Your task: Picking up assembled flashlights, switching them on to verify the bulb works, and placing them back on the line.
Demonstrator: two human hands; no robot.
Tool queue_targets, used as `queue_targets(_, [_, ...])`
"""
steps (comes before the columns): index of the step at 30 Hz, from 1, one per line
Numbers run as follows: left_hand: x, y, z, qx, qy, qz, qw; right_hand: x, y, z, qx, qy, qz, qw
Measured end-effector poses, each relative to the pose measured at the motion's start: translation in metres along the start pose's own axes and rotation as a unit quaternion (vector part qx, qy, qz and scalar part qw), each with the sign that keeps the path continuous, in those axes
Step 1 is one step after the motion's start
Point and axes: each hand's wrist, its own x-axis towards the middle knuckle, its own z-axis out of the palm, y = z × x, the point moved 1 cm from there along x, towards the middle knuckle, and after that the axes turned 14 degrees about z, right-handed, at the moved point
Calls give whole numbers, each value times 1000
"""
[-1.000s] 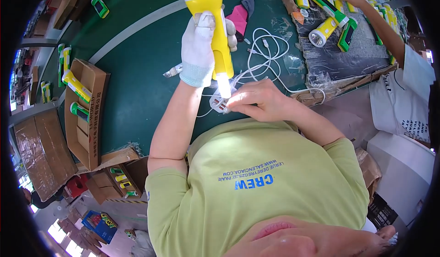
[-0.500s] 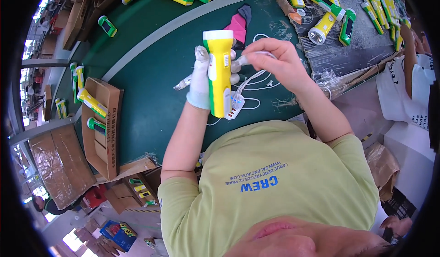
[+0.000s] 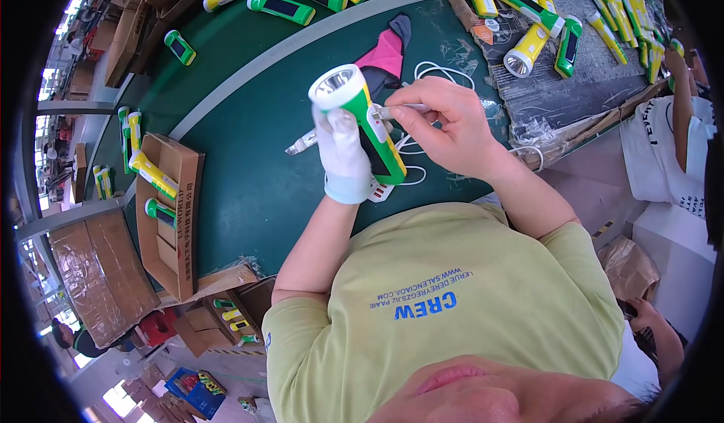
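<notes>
My left hand [image 3: 345,155], in a white glove, is closed round a green and yellow flashlight [image 3: 383,155] with a white rim, held above the green table. Its reflector now faces up and its dark panel shows along the body. Bare-skinned, my right hand [image 3: 456,125] pinches the white plug of a charging cable [image 3: 396,111] against the flashlight's side near the head. Whether the plug sits fully in the socket cannot be made out. Below the flashlight, partly hidden, is a white multi-port USB charger [image 3: 381,193] with loose white cables [image 3: 445,68] around it.
A pink and grey cloth [image 3: 385,53] lies beyond my hands. Several flashlights [image 3: 528,49] rest on cardboard at the right and along the far belt [image 3: 280,6]. An open cardboard box [image 3: 188,219] stands at the left. Another person's arm [image 3: 681,113] is at the far right.
My left hand has turned the flashlight, so its reflector and dark panel come into view. My right hand has brought the cable plug against the flashlight's side.
</notes>
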Motion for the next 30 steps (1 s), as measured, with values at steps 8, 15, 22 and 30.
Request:
queue_targets(8, [-5, 9, -2, -56, -59, -80, 994, 2, 13, 0, 117, -85, 110, 983])
queue_targets(15, [8, 29, -6, -214, -30, -6, 976, 24, 70, -53, 267, 63, 287, 918])
queue_targets(22, [1, 0, 18, -90, -55, 31, 994, -22, -6, -15, -186, -98, 55, 976])
queue_targets(30, [58, -7, -7, 51, -132, -13, 990, 57, -3, -142, -282, 56, 123, 950])
